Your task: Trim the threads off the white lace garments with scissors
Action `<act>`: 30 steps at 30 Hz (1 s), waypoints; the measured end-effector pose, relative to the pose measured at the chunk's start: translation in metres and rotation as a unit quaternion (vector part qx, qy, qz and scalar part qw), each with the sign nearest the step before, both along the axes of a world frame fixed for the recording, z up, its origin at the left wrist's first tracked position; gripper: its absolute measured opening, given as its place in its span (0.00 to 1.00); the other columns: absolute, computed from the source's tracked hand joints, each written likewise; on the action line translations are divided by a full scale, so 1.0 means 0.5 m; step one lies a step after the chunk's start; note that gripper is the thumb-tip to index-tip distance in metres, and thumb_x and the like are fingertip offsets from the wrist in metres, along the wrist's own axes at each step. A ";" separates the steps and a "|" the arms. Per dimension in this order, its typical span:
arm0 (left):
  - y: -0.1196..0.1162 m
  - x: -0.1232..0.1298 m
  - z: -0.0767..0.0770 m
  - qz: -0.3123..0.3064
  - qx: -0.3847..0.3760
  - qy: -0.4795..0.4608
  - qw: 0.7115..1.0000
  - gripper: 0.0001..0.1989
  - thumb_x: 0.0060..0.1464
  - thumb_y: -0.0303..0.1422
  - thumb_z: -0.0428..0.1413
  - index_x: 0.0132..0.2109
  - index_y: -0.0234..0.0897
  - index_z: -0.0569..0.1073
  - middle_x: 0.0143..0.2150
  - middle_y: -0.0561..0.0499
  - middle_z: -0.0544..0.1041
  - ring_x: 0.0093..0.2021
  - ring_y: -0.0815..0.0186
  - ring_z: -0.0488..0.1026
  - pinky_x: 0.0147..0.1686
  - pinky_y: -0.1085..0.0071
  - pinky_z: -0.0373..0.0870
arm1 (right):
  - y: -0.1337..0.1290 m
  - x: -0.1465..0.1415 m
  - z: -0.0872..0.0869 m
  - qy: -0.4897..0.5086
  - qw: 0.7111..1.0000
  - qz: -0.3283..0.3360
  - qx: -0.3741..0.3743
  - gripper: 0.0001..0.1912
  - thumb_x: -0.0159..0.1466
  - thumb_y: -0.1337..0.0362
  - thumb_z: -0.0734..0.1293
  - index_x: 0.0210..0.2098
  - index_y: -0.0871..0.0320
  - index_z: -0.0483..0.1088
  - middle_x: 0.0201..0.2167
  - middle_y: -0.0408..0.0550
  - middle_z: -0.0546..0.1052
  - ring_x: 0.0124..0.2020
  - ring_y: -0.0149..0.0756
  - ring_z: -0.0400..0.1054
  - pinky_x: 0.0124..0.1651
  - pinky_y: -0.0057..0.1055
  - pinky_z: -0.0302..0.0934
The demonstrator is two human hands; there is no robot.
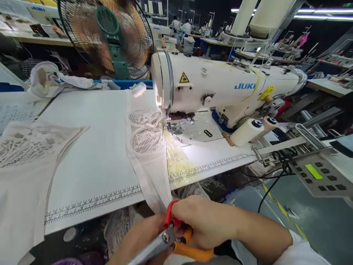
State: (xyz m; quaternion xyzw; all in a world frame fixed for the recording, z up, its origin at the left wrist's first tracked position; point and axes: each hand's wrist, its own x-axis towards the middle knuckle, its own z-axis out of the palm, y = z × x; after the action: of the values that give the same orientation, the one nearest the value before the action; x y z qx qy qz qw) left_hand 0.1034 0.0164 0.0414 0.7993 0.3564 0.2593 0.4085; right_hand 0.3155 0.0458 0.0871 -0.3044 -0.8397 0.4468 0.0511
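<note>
My right hand (pixel 197 219) is closed around the red and orange handles of a pair of scissors (pixel 151 248). Their metal blades point down and to the left, toward me. Beside and partly behind the scissors is my left hand (pixel 138 233), blurred, with its fingers hidden. A pale bra piece with lace cups (pixel 147 141) lies on the sewing table (pixel 93 154), its upper part by the needle area of the white sewing machine (pixel 204 79). The piece's long lower end hangs over the front edge and reaches my hands. Clear yellowish film (pixel 176 154) lies beside it.
More lace garment pieces (pixel 30 154) lie at the left, over the table edge. Thread cones (pixel 246 131) stand right of the machine, near a control panel (pixel 320 173). A large fan (pixel 107 36) stands behind. Below the table is a plastic bin (pixel 248 202).
</note>
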 end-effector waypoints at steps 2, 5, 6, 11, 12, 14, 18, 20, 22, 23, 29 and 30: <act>0.000 0.030 0.012 0.055 -0.059 0.000 0.997 0.09 0.48 0.33 0.58 0.39 0.45 0.78 0.35 0.50 0.80 0.33 0.60 0.76 0.34 0.76 0.74 | 0.008 0.008 0.003 0.025 0.999 -0.031 -0.010 0.10 0.52 0.67 0.65 0.29 0.56 0.57 0.27 0.41 0.66 0.26 0.31 0.59 0.28 0.25 0.54; -0.011 0.048 0.004 0.157 -0.169 -0.056 0.971 0.05 0.48 0.34 0.58 0.34 0.42 0.76 0.29 0.52 0.77 0.29 0.63 0.75 0.29 0.78 0.72 | 0.020 0.022 0.005 0.018 0.996 -0.079 -0.029 0.09 0.55 0.67 0.66 0.31 0.58 0.60 0.28 0.41 0.67 0.27 0.29 0.59 0.29 0.24 0.53; -0.016 0.050 0.000 0.172 -0.200 -0.077 0.961 0.04 0.48 0.35 0.59 0.33 0.42 0.75 0.28 0.52 0.76 0.29 0.64 0.74 0.27 0.78 0.72 | 0.024 0.025 0.005 0.004 0.995 -0.089 -0.033 0.09 0.56 0.67 0.67 0.31 0.58 0.60 0.28 0.41 0.67 0.27 0.29 0.59 0.28 0.25 0.53; -0.028 0.060 0.011 0.219 -0.279 -0.141 0.924 0.08 0.48 0.39 0.60 0.32 0.41 0.73 0.29 0.53 0.73 0.31 0.66 0.70 0.28 0.79 0.68 | 0.038 0.023 0.011 -0.021 0.995 -0.082 -0.044 0.11 0.57 0.64 0.68 0.30 0.58 0.59 0.27 0.40 0.66 0.26 0.28 0.58 0.26 0.25 0.52; -0.028 0.064 0.019 0.236 -0.285 -0.149 0.917 0.08 0.47 0.40 0.60 0.31 0.41 0.73 0.28 0.54 0.73 0.31 0.67 0.69 0.30 0.79 0.67 | 0.040 0.021 0.014 -0.021 0.996 -0.076 -0.046 0.11 0.57 0.64 0.68 0.30 0.58 0.58 0.27 0.40 0.66 0.26 0.28 0.58 0.26 0.25 0.52; -0.025 0.071 0.034 0.261 -0.302 -0.162 0.902 0.10 0.44 0.41 0.63 0.27 0.40 0.73 0.26 0.55 0.72 0.29 0.68 0.68 0.30 0.79 0.67 | 0.044 0.018 0.017 -0.025 0.996 -0.067 -0.049 0.12 0.58 0.63 0.67 0.29 0.57 0.57 0.27 0.40 0.66 0.26 0.28 0.58 0.27 0.25 0.53; -0.017 0.072 0.039 0.287 -0.361 -0.174 0.870 0.12 0.38 0.41 0.67 0.25 0.39 0.75 0.24 0.56 0.73 0.27 0.70 0.67 0.27 0.81 0.65 | 0.051 0.014 0.021 -0.036 0.998 -0.044 -0.035 0.13 0.57 0.64 0.67 0.29 0.57 0.56 0.27 0.40 0.66 0.27 0.29 0.58 0.27 0.25 0.52; -0.015 0.069 0.031 0.297 -0.387 -0.181 0.854 0.13 0.35 0.41 0.68 0.27 0.40 0.77 0.26 0.55 0.76 0.30 0.69 0.69 0.30 0.80 0.67 | 0.054 0.012 0.021 -0.046 0.998 -0.031 -0.022 0.13 0.57 0.63 0.67 0.28 0.57 0.55 0.26 0.40 0.65 0.27 0.30 0.58 0.26 0.25 0.52; -0.014 0.067 0.024 0.308 -0.407 -0.191 0.838 0.14 0.32 0.41 0.69 0.28 0.40 0.78 0.28 0.53 0.78 0.33 0.66 0.72 0.34 0.78 0.69 | 0.057 0.010 0.022 -0.057 0.998 -0.023 -0.016 0.14 0.58 0.63 0.67 0.27 0.56 0.54 0.25 0.40 0.65 0.26 0.30 0.58 0.25 0.26 0.51; -0.014 0.067 0.022 0.312 -0.413 -0.197 0.833 0.15 0.31 0.41 0.70 0.27 0.40 0.78 0.28 0.53 0.79 0.34 0.64 0.73 0.35 0.77 0.70 | 0.058 0.009 0.022 -0.059 0.998 -0.020 -0.016 0.14 0.58 0.63 0.66 0.27 0.56 0.54 0.25 0.40 0.65 0.26 0.30 0.58 0.25 0.26 0.51; -0.011 0.072 0.027 0.296 -0.418 -0.206 0.834 0.15 0.31 0.41 0.70 0.28 0.41 0.79 0.26 0.52 0.79 0.33 0.62 0.75 0.40 0.71 0.72 | 0.061 0.007 0.020 -0.053 0.998 -0.010 -0.012 0.13 0.57 0.64 0.66 0.27 0.56 0.54 0.25 0.41 0.66 0.26 0.31 0.59 0.25 0.26 0.52; -0.010 0.073 0.029 0.297 -0.417 -0.204 0.834 0.15 0.31 0.41 0.71 0.28 0.41 0.79 0.25 0.52 0.79 0.33 0.62 0.75 0.41 0.71 0.72 | 0.060 0.007 0.019 -0.050 0.999 -0.009 -0.014 0.13 0.57 0.63 0.66 0.27 0.56 0.54 0.25 0.41 0.66 0.26 0.31 0.59 0.25 0.26 0.52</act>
State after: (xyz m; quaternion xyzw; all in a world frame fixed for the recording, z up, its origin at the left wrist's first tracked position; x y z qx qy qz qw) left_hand 0.1398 0.0112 0.0560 0.3379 0.5597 0.3522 0.6697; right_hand 0.3190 0.0760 0.0968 -0.3342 -0.8324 0.4420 0.0085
